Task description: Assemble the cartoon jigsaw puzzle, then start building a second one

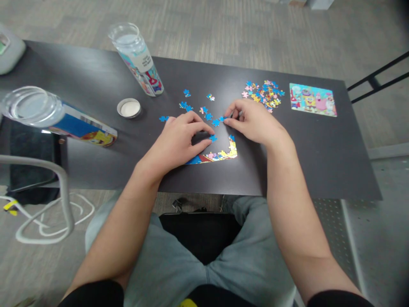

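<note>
My left hand (183, 135) has its thumb and index finger on a blue jigsaw piece (213, 138). Just right of it, my right hand (247, 119) pinches another blue jigsaw piece (222, 120) near the tabletop. Close to that piece lies a loose blue piece (216, 123). Below the hands is a joined strip of puzzle edge (233, 149), with a yellow corner at the right; my left hand hides part of it. Several loose pieces (186, 106) are scattered beyond my left hand. A heap of mixed pieces (266, 94) lies past my right hand.
A picture card (313, 100) lies at the right of the dark table (319, 157). Two clear-topped tubes (140, 59) stand at the left, near a round white lid (129, 108). A black tablet-like device (33, 157) and a white cable (68, 204) are at far left.
</note>
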A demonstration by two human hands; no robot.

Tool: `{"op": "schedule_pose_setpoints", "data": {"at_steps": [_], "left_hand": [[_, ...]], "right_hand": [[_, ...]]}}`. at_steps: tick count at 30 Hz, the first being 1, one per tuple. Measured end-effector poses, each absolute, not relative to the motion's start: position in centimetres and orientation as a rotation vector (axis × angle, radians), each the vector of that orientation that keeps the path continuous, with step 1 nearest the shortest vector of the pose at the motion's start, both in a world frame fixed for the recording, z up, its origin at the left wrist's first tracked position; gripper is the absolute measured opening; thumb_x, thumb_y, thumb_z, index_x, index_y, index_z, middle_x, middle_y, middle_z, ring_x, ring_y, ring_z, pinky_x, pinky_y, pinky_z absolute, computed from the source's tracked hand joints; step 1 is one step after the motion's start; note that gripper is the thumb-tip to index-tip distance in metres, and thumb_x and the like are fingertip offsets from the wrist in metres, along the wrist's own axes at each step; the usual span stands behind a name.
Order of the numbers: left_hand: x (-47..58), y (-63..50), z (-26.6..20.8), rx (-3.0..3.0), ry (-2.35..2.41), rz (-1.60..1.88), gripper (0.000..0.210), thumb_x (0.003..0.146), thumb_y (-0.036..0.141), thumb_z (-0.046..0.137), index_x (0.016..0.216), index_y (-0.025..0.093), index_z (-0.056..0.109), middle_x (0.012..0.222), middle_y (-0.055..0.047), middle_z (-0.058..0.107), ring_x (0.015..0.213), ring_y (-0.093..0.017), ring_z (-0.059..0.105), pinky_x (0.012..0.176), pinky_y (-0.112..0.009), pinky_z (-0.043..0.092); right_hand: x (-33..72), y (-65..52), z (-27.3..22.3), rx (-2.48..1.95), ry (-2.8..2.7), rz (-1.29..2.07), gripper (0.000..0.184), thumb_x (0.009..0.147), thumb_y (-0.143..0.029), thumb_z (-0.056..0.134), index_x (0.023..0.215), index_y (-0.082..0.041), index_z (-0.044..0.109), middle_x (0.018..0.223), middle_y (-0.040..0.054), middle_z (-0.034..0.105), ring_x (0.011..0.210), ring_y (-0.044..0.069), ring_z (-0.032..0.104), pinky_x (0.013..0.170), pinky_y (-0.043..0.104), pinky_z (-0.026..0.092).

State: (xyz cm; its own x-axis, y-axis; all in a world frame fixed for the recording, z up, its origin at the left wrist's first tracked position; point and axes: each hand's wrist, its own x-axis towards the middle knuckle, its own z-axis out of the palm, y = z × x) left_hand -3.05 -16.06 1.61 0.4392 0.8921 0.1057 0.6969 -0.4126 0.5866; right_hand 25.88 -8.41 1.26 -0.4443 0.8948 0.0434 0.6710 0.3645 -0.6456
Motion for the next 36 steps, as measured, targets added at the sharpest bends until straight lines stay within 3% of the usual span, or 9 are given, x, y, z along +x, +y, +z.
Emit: {"op": "schedule_pose_setpoints", "data": {"at_steps": [6,15,24,36], "left_hand": [[-1.7,-16.5,1.9,2.209,1.446,0.582,0.015,0.113,0.041,0.086,0.124,0.031,0.092,0.138,-0.008,0.085,0.113,-0.030,0.076,0.120,-0.057,0.058],[-1.2,-16.6,1.9,2.201,1.503,0.568,0.016,0.114,0.037,0.084,0.127,0.030,0.091,0.138,-0.008,0.084,0.115,-0.030,0.076,0.119,-0.055,0.057],[-1.0,-16.8,2.0,2.168,1.509,0.583,0.015,0.114,0.035,0.083,0.126,0.030,0.092,0.136,-0.007,0.084,0.117,-0.030,0.076,0.118,-0.054,0.055],[-1.0,-16.6,1.4,2.190,1.470,0.637,0.018,0.111,0.034,0.083,0.125,0.030,0.091,0.134,-0.008,0.085,0.122,-0.033,0.079,0.117,-0.055,0.057]], "right_hand": [[26.9,-8.2,1.3,-1.347,-2.213,0.908,0.016,0.098,-0.028,0.100,0.100,-0.034,0.086,0.103,0.0074,0.087,0.091,0.033,0.080,0.090,0.056,0.069],[26.3,-9.1,1.9,-1.171,-2.172,1.188,0.020,0.094,-0.018,0.097,0.102,-0.032,0.085,0.101,0.0016,0.089,0.089,0.027,0.077,0.088,0.045,0.066],[25.8,-9.4,2.6,-1.128,-2.228,1.198,0.006,0.104,-0.030,0.094,0.109,-0.033,0.094,0.104,0.0033,0.090,0.094,0.028,0.077,0.094,0.046,0.067],[24.4,-9.7,2.1,-1.268,-2.223,1.075,0.008,0.106,-0.033,0.093,0.111,-0.034,0.088,0.101,0.0027,0.089,0.097,0.030,0.081,0.092,0.047,0.068]]}}
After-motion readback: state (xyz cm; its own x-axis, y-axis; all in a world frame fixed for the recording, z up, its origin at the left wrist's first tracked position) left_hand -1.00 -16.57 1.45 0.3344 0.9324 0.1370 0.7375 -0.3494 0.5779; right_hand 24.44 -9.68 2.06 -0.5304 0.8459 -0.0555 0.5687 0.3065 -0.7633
